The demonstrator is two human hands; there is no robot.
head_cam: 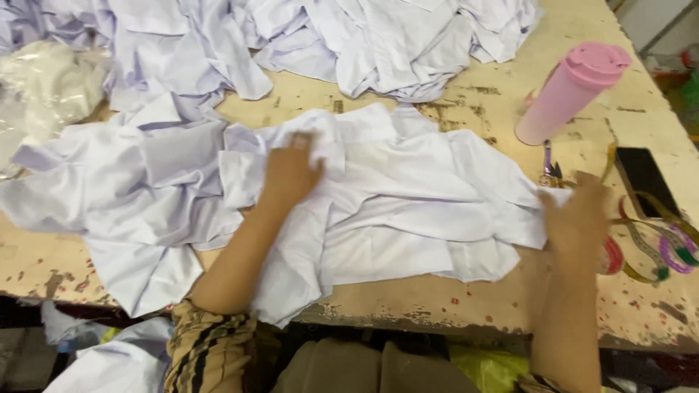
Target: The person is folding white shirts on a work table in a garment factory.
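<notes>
Left hand at frame centre gripped fold of white shirt. Right hand, lower right, blurred at shirt's edge; grip unclear. Pink tumbler upper right.

The left hand grips a fold of the white shirt on the tabletop; the right hand holds its edge beside a pink tumbler.
</notes>
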